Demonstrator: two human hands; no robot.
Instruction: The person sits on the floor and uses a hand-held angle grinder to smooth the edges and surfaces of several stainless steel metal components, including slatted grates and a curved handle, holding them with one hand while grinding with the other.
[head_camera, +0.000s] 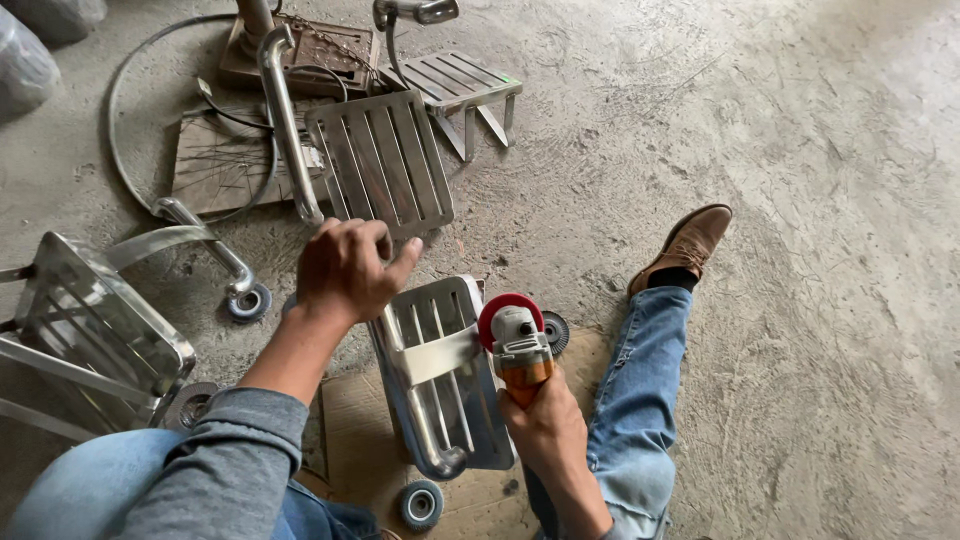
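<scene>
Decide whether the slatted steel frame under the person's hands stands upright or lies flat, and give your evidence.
Lying flat. The slatted steel frame rests on cardboard, slats facing up, left hand at its top edge, right hand holding the angle grinder beside it.

Soft, even daylight fills the scene, brighter toward the upper right corner of the concrete floor (800, 150). Shadows are faint and short, lying close under the steel racks (385, 165). Mild glare shows on the polished steel tube (285, 120). Focus is sharp overall; the grey sleeve (220, 470) at the bottom edge is slightly soft.
</scene>
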